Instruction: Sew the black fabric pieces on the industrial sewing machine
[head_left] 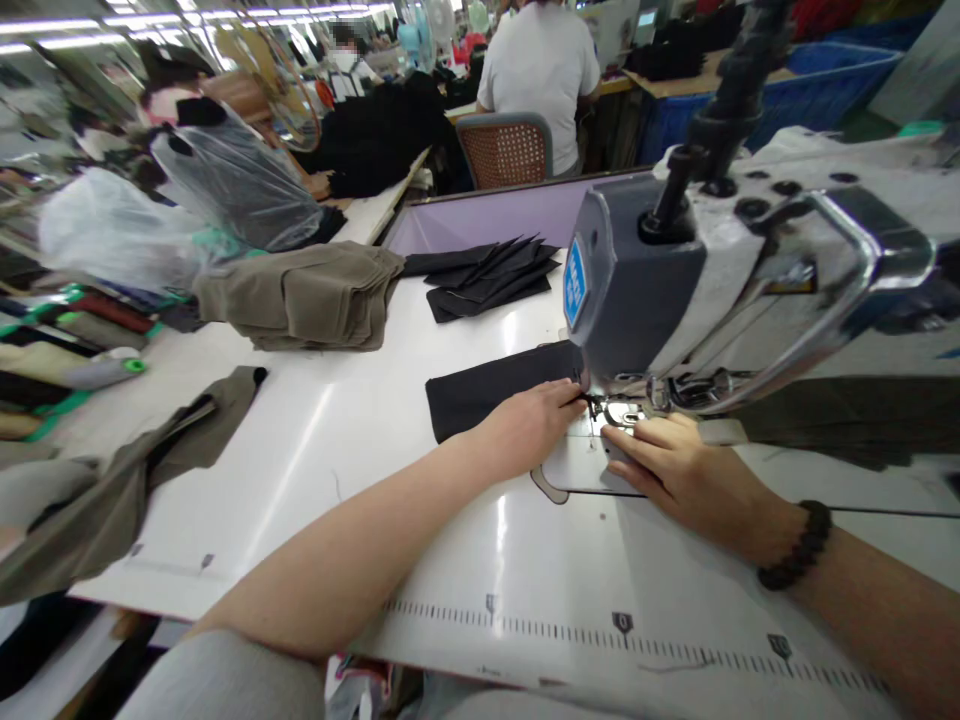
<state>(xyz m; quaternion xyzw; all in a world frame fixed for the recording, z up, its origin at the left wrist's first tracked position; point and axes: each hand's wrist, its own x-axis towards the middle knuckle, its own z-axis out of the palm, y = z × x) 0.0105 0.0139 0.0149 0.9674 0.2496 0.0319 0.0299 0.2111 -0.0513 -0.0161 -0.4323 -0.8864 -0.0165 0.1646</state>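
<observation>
A black cloth piece (495, 385) lies flat on the white table, its right end by the needle area of a sewing machine (637, 270). My left hand (529, 425) rests on the lower right part of that cloth, fingers stretched toward the presser foot (595, 408). On the other side of the foot, my right hand (686, 470) lies with its fingers spread over the metal needle plate (577, 465); I see nothing in it. A dark beaded bracelet (796, 545) circles my right wrist. The machine head hides where the cloth's far end goes.
Behind the cloth lie a stack of black pieces (491, 278) and a pile of olive-brown cloth (307, 295). Thread cones (97, 365) stand at the left, near a brown garment piece (142, 470). A printed ruler (622, 625) runs along the table's front. A person (538, 75) sits beyond.
</observation>
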